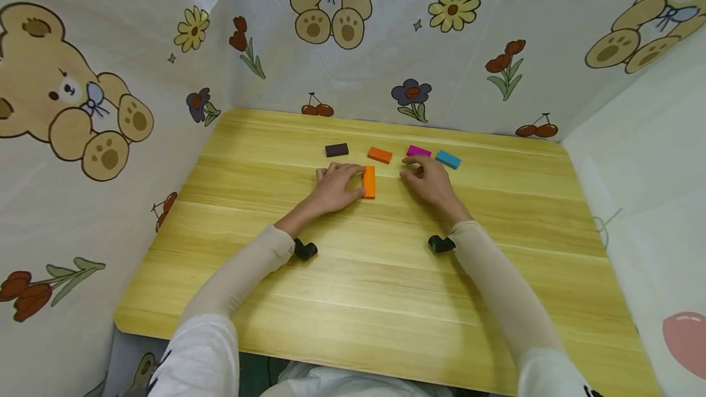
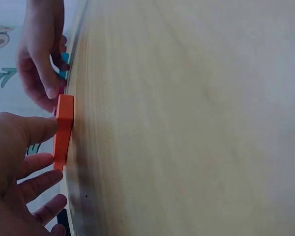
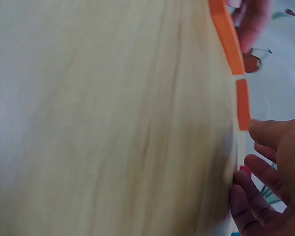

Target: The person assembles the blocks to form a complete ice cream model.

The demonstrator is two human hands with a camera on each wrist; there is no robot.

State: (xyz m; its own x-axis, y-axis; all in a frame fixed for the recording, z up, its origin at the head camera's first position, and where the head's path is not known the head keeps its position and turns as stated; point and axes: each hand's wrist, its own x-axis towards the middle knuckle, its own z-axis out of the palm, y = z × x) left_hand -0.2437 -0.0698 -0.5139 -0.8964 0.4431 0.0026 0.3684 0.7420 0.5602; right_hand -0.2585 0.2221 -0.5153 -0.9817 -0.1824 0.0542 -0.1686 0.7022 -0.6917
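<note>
Lying lengthwise on the wooden table point(image 1: 386, 274), the long orange block point(image 1: 369, 181) is touched by the relaxed, unclenched left hand point(image 1: 335, 186) and should be slid gently, while the right hand point(image 1: 427, 179), loosely spread, touches the magenta block point(image 1: 418, 151).

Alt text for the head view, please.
A person's left hand touches an orange block on a yellow wooden table, while the right hand rests by a magenta block. Dark purple, second orange and blue blocks lie behind.

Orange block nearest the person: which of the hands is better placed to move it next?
Left. The left hand already touches the orange block; the right hand rests by the magenta block.
</note>
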